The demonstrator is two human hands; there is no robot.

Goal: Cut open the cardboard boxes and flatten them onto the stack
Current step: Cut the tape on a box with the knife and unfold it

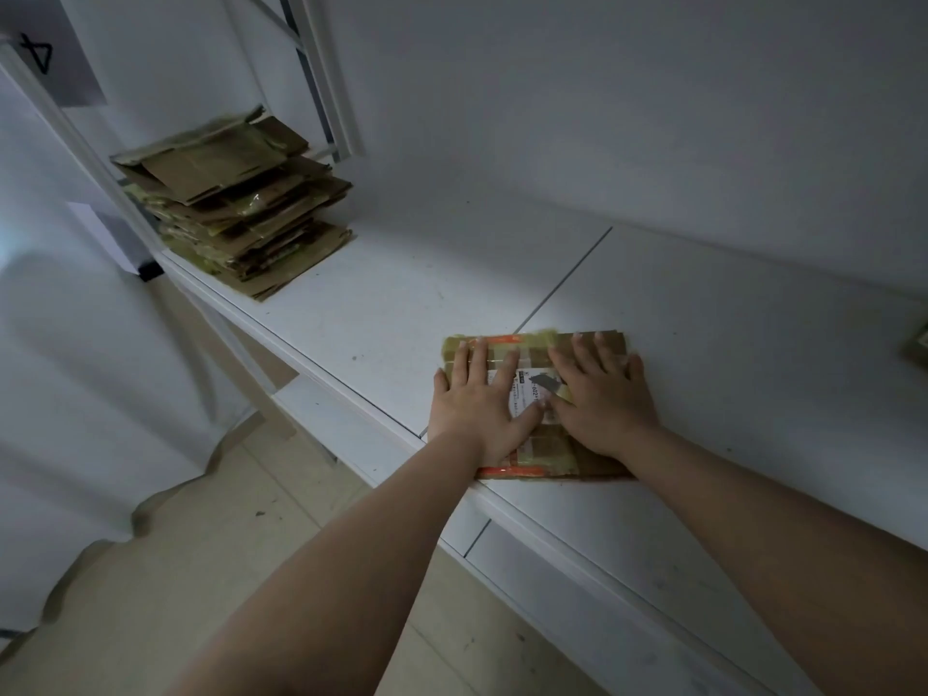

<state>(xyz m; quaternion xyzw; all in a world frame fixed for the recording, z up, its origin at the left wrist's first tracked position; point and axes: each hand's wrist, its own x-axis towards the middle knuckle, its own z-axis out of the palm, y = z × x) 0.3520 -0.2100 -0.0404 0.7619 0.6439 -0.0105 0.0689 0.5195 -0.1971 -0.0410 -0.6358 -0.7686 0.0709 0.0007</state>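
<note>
Hands: I see two, both flat on one flattened cardboard box [535, 351] at the near edge of the white table [703, 354].
Left hand [479, 406]: fingers straight and spread, palm down on the left half of the box, thumb lying across the white label [527, 394]; it curls round nothing.
Right hand [602, 401]: fingers straight and spread, palm down on the right half; it too only presses, gripping nothing.
Box: one, lying flat, wrapped in yellowish tape, with orange strips along its far and near edges.
Stack [238, 205]: one pile of flattened cardboard at the far left end of the table, well apart from the box; I cannot count its pieces.
Other cardboard [916, 346]: one piece cut off by the right edge; I cannot tell what it is.
Table seam [567, 276]: one dark line running from the box towards the wall.
</note>
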